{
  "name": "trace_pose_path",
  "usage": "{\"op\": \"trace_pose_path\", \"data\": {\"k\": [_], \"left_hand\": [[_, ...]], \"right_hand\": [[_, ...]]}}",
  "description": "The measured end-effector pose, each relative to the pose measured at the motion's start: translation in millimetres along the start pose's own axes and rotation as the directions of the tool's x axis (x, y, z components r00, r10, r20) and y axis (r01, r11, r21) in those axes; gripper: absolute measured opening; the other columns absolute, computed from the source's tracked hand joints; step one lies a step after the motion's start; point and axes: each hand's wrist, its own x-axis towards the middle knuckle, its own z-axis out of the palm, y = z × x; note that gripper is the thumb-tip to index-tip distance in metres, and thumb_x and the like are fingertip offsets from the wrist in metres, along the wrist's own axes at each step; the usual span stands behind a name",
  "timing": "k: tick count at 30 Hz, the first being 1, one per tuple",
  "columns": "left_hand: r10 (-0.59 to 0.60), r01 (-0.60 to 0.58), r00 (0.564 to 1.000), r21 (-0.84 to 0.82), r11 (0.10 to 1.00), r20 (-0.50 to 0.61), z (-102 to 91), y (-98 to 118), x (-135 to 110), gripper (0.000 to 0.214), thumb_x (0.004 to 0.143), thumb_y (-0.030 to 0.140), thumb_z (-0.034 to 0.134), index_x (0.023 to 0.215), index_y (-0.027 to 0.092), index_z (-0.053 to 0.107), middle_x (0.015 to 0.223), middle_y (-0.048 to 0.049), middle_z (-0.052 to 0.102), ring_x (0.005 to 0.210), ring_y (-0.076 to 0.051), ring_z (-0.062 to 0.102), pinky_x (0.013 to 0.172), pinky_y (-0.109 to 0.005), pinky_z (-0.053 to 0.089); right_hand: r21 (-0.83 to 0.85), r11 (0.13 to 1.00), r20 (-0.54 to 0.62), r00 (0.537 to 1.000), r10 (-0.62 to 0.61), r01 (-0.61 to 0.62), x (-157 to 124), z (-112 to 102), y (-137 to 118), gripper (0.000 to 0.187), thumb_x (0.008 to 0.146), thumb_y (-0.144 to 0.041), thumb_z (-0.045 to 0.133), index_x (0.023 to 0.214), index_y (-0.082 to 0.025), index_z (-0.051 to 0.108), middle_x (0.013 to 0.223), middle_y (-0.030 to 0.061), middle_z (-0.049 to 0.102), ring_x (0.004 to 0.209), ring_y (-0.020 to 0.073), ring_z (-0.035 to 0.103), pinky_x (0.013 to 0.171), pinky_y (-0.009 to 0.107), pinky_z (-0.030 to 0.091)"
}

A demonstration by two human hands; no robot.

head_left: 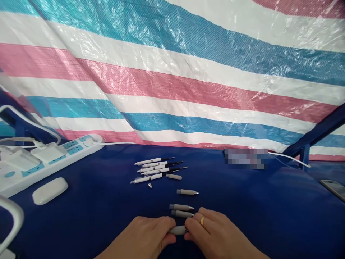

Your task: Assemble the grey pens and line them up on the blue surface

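My left hand (pixel 142 239) and my right hand (pixel 215 233) meet low in the view, their fingers closed on a short grey pen section (pixel 177 230) held between them. Just beyond my right fingertips lie two grey pen sections with metal tips (pixel 182 207), and a third (pixel 187 192) lies farther out. Several white pens with dark ends (pixel 155 169) lie side by side in a loose bunch. Next to them are another grey section (pixel 174 176) and a small metal pen tip (pixel 150 185).
A dark blue cloth covers the table (pixel 242 208). A white power strip (pixel 51 158) with plugged-in adapters lies at left, near a white rounded object (pixel 50 190). A blurred patch (pixel 245 159) sits at the far edge, a phone (pixel 333 189) at right, and a striped tarp (pixel 172 90) hangs behind.
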Motion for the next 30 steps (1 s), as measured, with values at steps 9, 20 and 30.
{"op": "trace_pose_path", "data": {"k": [9, 20, 30], "left_hand": [[0.187, -0.189, 0.982, 0.129, 0.973, 0.023, -16.3, -0.1, 4.6, 0.031, 0.103, 0.039, 0.028, 0.109, 0.023, 0.054, 0.078, 0.0013, 0.067, 0.061, -0.013, 0.062, 0.062, -0.022, 0.050], [0.021, 0.023, 0.993, 0.365, 0.931, -0.116, -27.4, -43.1, 8.6, 0.032, 0.103, 0.037, 0.031, 0.119, 0.024, 0.054, 0.103, -0.0029, 0.065, 0.082, -0.017, 0.067, 0.069, -0.027, 0.050], [-0.118, 0.109, 0.993, 0.477, 0.872, -0.012, -21.5, -68.5, 5.8, 0.031, 0.098, 0.020, 0.034, 0.108, 0.023, 0.064, 0.093, -0.0024, 0.063, 0.069, -0.014, 0.065, 0.055, -0.022, 0.045]], "right_hand": [[0.087, 0.995, 0.019, 0.999, 0.045, -0.046, -1.0, 8.9, 4.2, 0.048, 0.107, -0.029, 0.016, 0.072, -0.019, 0.048, 0.060, -0.0023, 0.054, 0.049, 0.0116, 0.046, 0.046, 0.025, 0.033], [0.115, 0.939, 0.094, 0.944, 0.315, -0.324, -0.7, -11.2, 34.2, 0.033, 0.104, -0.030, 0.028, 0.095, -0.019, 0.057, 0.078, 0.0030, 0.060, 0.071, 0.0193, 0.056, 0.063, 0.032, 0.044], [0.034, 0.917, 0.093, 0.914, 0.394, -0.398, -5.3, 7.5, 60.5, 0.023, 0.102, -0.019, 0.037, 0.102, -0.019, 0.060, 0.090, 0.0050, 0.061, 0.083, 0.0207, 0.056, 0.076, 0.037, 0.050]]}}
